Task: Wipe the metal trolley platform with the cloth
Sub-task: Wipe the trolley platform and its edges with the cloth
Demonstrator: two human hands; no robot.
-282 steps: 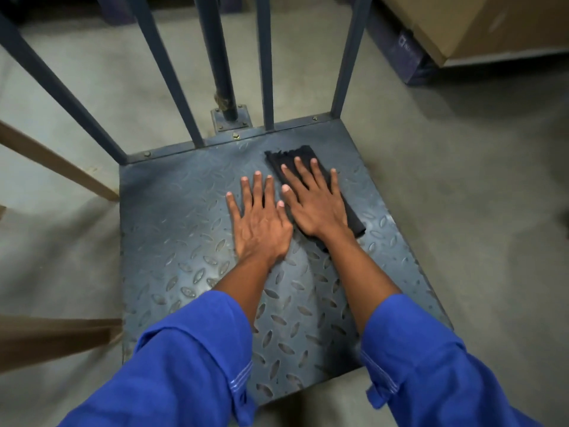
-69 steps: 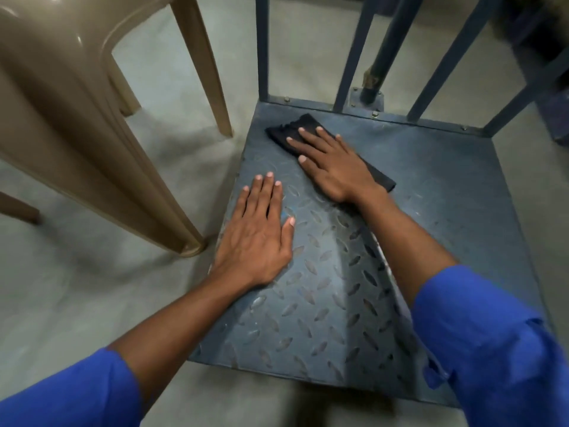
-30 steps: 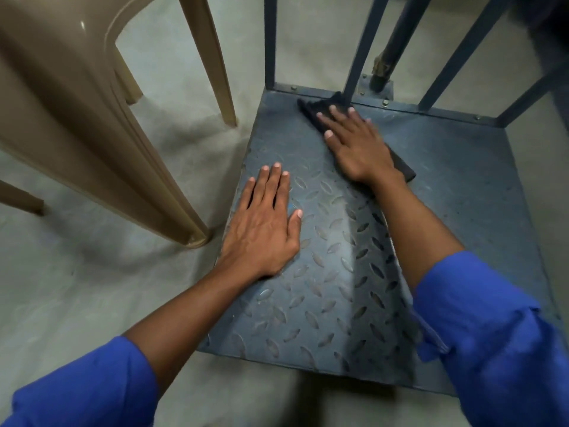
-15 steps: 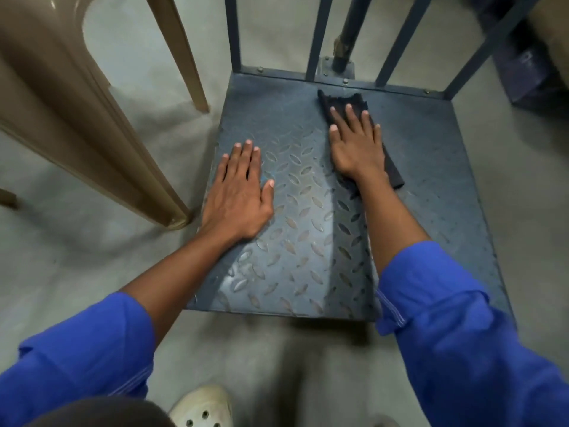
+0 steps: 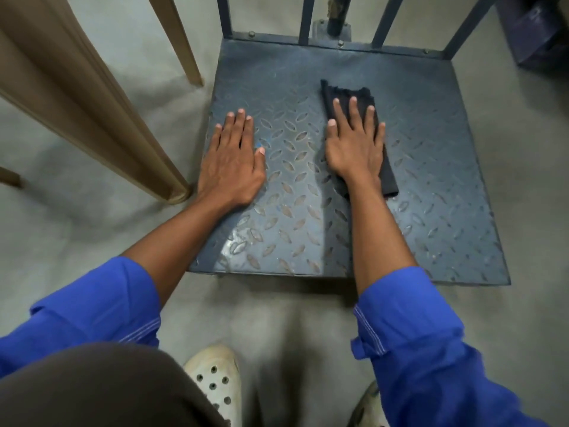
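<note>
The metal trolley platform (image 5: 431, 186) is a dark blue-grey tread plate lying low on the floor. A folded black cloth (image 5: 345, 94) lies on its middle. My right hand (image 5: 354, 143) presses flat on the cloth with straight, spread fingers, covering most of it. My left hand (image 5: 234, 158) rests flat on the bare plate near the platform's left edge, fingers straight.
Blue upright bars (image 5: 306, 20) rise along the platform's far edge. A tan plastic chair (image 5: 92, 97) stands close on the left, one leg beside the platform's left edge. A dark purple box (image 5: 535, 32) sits at the far right. My pale perforated shoe (image 5: 215, 380) stands on the concrete floor.
My right hand has slid the cloth back from the far edge toward the platform's middle. The left hand has stayed flat near the left edge. The view has pulled back.
</note>
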